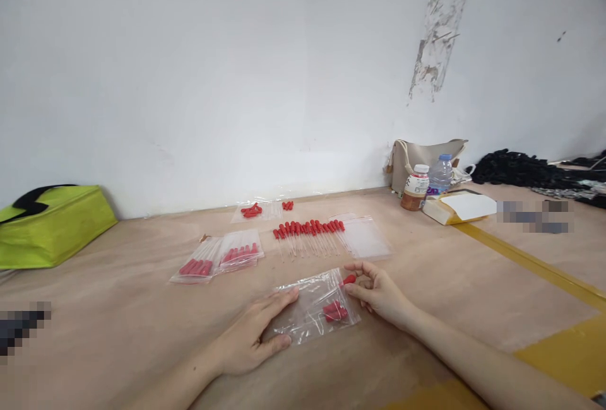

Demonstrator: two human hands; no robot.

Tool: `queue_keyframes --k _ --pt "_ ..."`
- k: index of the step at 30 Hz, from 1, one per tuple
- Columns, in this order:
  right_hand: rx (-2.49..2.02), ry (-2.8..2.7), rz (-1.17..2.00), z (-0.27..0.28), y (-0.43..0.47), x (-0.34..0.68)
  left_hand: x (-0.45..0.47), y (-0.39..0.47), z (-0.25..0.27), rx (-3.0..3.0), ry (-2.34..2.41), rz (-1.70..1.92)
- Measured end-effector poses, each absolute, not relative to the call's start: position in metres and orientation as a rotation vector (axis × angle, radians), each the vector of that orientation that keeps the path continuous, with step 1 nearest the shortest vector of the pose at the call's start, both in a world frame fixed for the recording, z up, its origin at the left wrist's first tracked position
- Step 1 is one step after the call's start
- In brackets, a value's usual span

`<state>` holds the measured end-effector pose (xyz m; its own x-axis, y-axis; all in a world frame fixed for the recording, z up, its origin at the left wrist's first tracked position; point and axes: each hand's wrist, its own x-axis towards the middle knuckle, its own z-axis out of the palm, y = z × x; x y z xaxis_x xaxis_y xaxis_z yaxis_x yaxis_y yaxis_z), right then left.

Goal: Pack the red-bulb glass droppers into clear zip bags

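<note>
A clear zip bag (307, 315) lies flat on the table in front of me, with several red rubber bulbs (335, 311) showing in its right part. My left hand (253, 331) rests on the bag's left side, fingers spread and thumb on the lower edge. At the upper right corner of the bag, my right hand (374, 287) pinches a red-bulbed dropper (349, 279) between thumb and fingers; any tube on it is hard to make out. Beyond the bag, several droppers (310, 228) lie in a row, red bulbs away from me and thin clear tubes towards me.
Filled bags of droppers (241, 252) lie left of the row, and flat bags (367, 238) right of it. Loose red bulbs (252, 210) sit near the wall. A green bag (57, 227), a drink bottle (415, 189), a water bottle (441, 173) and a beige handbag (402, 161) stand farther out.
</note>
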<state>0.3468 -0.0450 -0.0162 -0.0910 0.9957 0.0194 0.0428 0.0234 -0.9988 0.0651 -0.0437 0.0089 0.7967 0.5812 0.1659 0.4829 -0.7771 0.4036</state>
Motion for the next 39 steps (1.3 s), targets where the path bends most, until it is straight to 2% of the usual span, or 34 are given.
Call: queue_keyframes --k 8,15,20,25,39 --pt "-1.178 -1.435 1.260 -0.016 -0.049 0.338 0.065 -0.043 0.007 2.666 0.797 0.410" --pt "-0.984 -1.388 1.548 -0.011 -0.051 0.330 0.066 -0.043 0.009 2.670 0.800 0.381" --pt "-1.215 -1.572 1.394 -0.011 -0.044 0.345 0.067 -0.043 0.011 2.673 0.794 0.375" --pt "-1.132 -1.591 1.536 -0.011 -0.040 0.357 0.065 -0.043 0.009 2.684 0.797 0.379" --pt "-1.118 -1.688 1.484 -0.008 -0.040 0.354 0.067 -0.041 0.013 2.674 0.746 0.333"
